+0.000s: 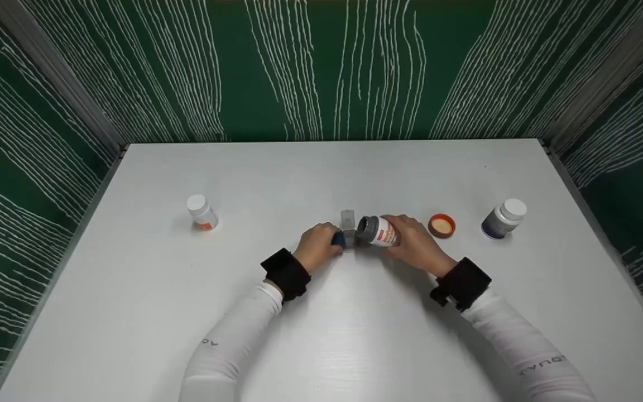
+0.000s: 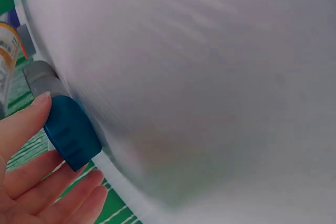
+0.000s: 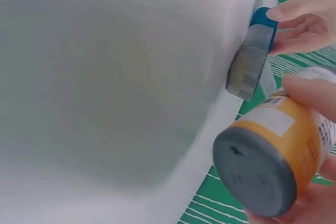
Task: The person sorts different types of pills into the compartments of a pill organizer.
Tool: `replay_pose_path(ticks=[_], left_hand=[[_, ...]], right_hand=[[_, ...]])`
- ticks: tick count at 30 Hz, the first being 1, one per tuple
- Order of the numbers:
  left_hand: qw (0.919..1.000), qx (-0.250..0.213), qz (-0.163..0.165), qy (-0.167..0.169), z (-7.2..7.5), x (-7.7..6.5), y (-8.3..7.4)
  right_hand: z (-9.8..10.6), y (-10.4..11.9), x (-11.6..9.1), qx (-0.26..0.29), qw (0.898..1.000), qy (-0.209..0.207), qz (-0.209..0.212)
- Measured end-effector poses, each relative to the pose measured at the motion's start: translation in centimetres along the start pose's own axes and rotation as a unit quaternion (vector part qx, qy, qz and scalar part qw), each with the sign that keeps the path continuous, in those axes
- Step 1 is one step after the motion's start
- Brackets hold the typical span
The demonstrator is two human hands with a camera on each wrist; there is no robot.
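Note:
My left hand (image 1: 317,245) pinches the blue end of a small clear-and-blue case (image 1: 348,239) between thumb and fingers. The case rests on the table, its clear lid (image 1: 348,219) standing raised on the far side. In the left wrist view the blue end (image 2: 73,132) shows between the thumb and the fingers. A grey-necked pill bottle (image 1: 387,232) with an orange and white label is gripped by my right hand (image 1: 415,245). It lies tilted on its side, uncapped, its mouth facing left close to the case. Its dark base (image 3: 254,174) faces the right wrist camera. The bottle's contents cannot be seen.
An orange cap (image 1: 441,225) lies inside up, just right of my right hand. At the far right stands a white-capped bottle with a dark lower part (image 1: 502,218). A small white bottle (image 1: 202,212) stands at the left. Green walls rise around the white table (image 1: 321,335).

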State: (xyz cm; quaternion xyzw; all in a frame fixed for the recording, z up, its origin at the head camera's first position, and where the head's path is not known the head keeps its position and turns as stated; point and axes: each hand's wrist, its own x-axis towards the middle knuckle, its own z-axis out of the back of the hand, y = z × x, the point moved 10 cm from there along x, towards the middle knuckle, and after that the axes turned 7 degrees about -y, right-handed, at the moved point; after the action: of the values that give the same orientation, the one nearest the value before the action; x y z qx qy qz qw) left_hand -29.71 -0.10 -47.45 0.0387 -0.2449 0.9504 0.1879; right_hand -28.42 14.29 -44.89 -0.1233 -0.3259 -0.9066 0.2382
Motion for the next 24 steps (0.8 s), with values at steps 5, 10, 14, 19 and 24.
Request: replay_pose_path(ticks=[5, 10, 14, 19, 24], left_hand=[[0.9999, -0.011, 0.002, 0.005, -0.1, 0.2, 0.0], [0.9995, -0.029, 0.006, 0.013, -0.3, 0.2, 0.1], [0.9994, -0.029, 0.006, 0.017, -0.3, 0.2, 0.1], [0.9993, -0.030, 0.005, 0.022, -0.5, 0.3, 0.2], [0.9993, -0.027, 0.006, 0.025, -0.4, 0.3, 0.4]], right_hand=[[-0.8, 0.7, 1.0, -0.064, 0.997, 0.035, 0.037], [-0.9, 1.7, 1.6, -0.094, 0.992, 0.040, 0.070], [-0.9, 2.5, 1.9, -0.117, 0.988, 0.032, 0.097], [-0.9, 3.2, 2.2, -0.158, 0.980, 0.020, 0.123], [-1.0, 4.1, 2.5, -0.199, 0.969, 0.016, 0.143]])
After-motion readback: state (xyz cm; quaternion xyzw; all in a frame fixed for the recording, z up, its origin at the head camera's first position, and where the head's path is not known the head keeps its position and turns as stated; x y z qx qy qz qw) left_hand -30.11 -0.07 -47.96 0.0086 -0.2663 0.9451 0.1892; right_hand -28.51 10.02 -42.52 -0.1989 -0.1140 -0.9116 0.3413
